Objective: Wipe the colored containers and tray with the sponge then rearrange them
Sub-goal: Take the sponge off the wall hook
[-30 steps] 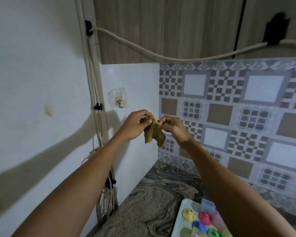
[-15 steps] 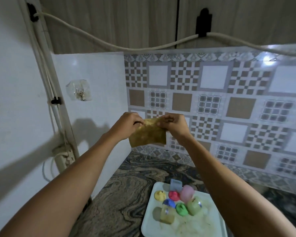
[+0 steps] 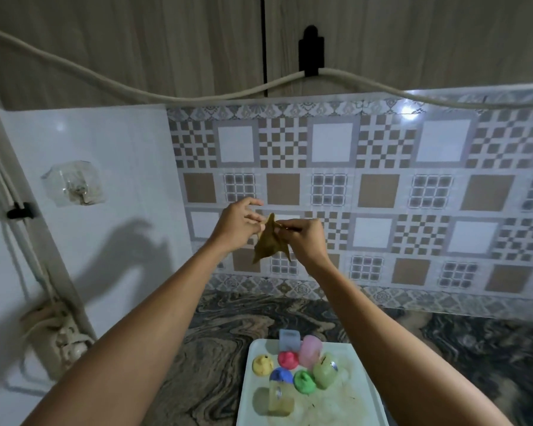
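A thin olive-yellow sponge cloth [image 3: 270, 242] hangs in the air in front of the tiled wall. My right hand [image 3: 303, 238] pinches its top corner. My left hand [image 3: 239, 224] touches the same corner with its fingers spread and partly lifted. Below, a white tray [image 3: 345, 407] lies on the marble counter. On it stand several small colored containers: yellow [image 3: 262, 365], red [image 3: 287, 359], pink [image 3: 310, 350], blue-capped [image 3: 280, 376], green [image 3: 304, 381], light green [image 3: 324, 370], and a pale blue one [image 3: 289, 339] at the back. My right forearm covers the tray's right rim.
The dark swirled marble counter [image 3: 216, 364] runs to the tiled backsplash. A white wall panel with a clear hook [image 3: 73, 187] stands at left, and cables and a socket strip [image 3: 62, 336] hang beside it. A thick cord [image 3: 166, 96] runs under the wooden cabinets.
The cloth was stretched flat between both hands; now it hangs bunched in a narrow point from my right hand while my left fingers loosen. The view tilted down, showing more of the tray.
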